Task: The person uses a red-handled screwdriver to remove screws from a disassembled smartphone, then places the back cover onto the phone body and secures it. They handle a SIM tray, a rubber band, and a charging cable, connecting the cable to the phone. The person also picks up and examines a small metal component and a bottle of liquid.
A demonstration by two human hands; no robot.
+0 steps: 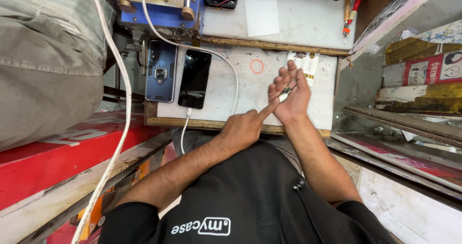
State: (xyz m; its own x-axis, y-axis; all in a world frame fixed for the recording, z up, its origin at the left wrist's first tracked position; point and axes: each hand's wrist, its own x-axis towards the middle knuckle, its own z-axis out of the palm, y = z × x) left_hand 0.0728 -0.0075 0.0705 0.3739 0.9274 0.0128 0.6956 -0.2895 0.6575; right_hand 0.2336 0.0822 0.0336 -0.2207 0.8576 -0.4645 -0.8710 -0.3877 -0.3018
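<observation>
My right hand [292,96] lies palm up over the white worktop [221,90], fingers spread and slightly cupped. Some small dark parts [286,89] rest in its palm. My left hand [243,127] is beside it with the other fingers curled, and its index fingertip touches the right palm at the parts. What the parts are is too small to tell.
A black phone [194,78] on a white cable [187,119] lies next to a blue ring-holder case [160,71]. An orange ring [257,66] and a small packet [308,62] lie nearby. Behind stand a blue machine [161,8], paper [261,8] and screwdrivers [350,11]. Another person's trouser leg [48,56] is at left.
</observation>
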